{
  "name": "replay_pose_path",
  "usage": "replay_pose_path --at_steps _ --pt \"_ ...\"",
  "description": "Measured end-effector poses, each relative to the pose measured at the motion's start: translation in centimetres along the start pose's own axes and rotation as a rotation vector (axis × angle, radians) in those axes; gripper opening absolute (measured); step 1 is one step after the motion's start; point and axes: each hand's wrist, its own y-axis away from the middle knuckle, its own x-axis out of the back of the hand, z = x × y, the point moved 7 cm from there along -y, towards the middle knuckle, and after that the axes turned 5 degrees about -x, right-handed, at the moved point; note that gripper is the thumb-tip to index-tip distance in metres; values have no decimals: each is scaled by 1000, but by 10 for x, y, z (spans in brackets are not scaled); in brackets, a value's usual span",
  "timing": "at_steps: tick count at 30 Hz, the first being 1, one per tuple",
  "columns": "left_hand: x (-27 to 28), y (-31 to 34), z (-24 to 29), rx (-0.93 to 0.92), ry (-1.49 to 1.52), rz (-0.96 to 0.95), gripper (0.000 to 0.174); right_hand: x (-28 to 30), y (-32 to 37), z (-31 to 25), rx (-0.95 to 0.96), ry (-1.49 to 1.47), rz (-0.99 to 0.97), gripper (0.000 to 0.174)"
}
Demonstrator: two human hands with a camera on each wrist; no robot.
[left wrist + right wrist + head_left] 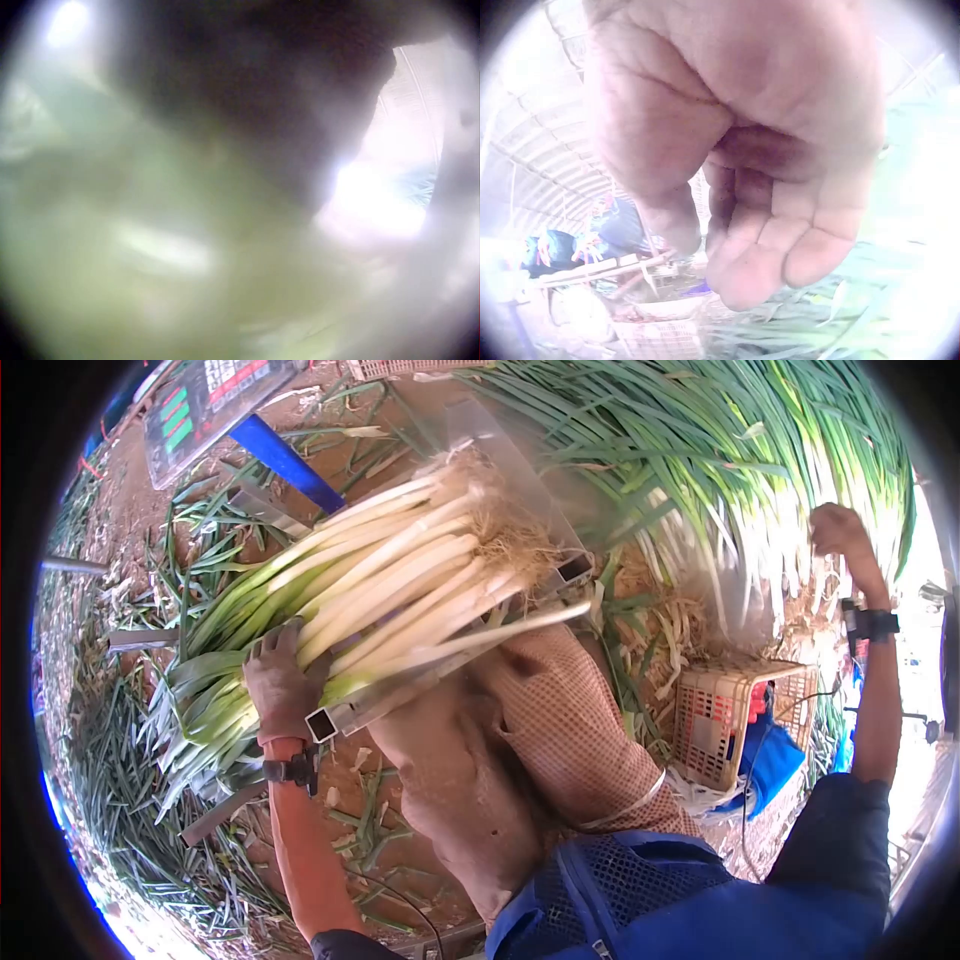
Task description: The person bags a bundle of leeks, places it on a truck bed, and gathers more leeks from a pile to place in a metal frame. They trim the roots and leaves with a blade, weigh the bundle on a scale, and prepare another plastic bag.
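Observation:
A thick bundle of green onions [400, 570] lies across a metal frame [345, 717] over the person's knees, roots towards the upper right. My gloved left hand [285, 685] grips the bundle where white stalks turn to green leaves; in the left wrist view the dark hand and pale stalks are badly blurred. Out to the right, my bare right hand [845, 535] is raised beside the root ends of a big pile of green onions [740, 450]. Its fingers [754, 270] are loosely curled with nothing between them in the right wrist view.
A scale display [205, 405] on a blue post [288, 463] stands at the upper left. By the right knee is a plastic crate [705, 725] with a blue cloth [770, 765] hanging out. Cut leaves [120, 800] cover the ground at left. A clear plate [510, 465] stands behind the roots.

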Motion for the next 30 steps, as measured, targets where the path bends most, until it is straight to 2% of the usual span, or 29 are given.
replay_pose_path --at_steps 1,2,3,4,5,7,9,13,16,19,20,21,23,24,25,27,28,30 --pt "0 4 1 -6 -19 37 57 -43 -1 12 -130 -12 -36 21" --pt "-4 6 -2 -12 -33 66 56 -98 0 15 -131 -28 -152 25" --pt "-7 7 -4 -23 -30 91 55 -153 3 8 53 126 -231 36" --pt "-9 9 -6 -33 -28 114 55 -209 9 -2 93 448 -256 48" --pt "-10 10 -6 -42 -28 138 55 -246 19 -24 134 473 -279 58" --pt "-12 10 -5 -45 -43 139 56 -312 12 -14 325 378 -135 59" --pt "-11 12 -7 -39 -58 128 56 -362 0 -3 382 385 -88 48" --pt "-10 7 -9 2 -51 43 59 -387 -5 -19 426 520 -116 22" --pt "-9 2 -15 43 2 -33 60 -350 31 -59 603 478 -145 17" --pt "6 -12 -18 63 107 -34 57 -310 71 -127 646 482 -85 12" --pt "17 -18 -14 22 85 47 54 -306 76 -149 724 481 -13 10" --pt "27 -22 -15 22 204 106 52 -305 80 -171 799 479 60 9" --pt "47 -34 -12 53 274 130 49 -318 78 -206 944 502 193 7" --pt "54 -37 -9 152 432 90 52 -328 68 -221 1013 525 254 6" --pt "53 -38 -8 112 417 93 54 -337 56 -232 1083 545 314 6" --pt "48 -35 -7 34 384 96 57 -376 4 -223 981 735 267 7" --pt "46 -35 3 83 310 -32 56 -387 -8 -222 926 829 244 8" --pt "11 -18 -3 -74 -3 -177 66 -389 -10 -213 859 742 74 9"
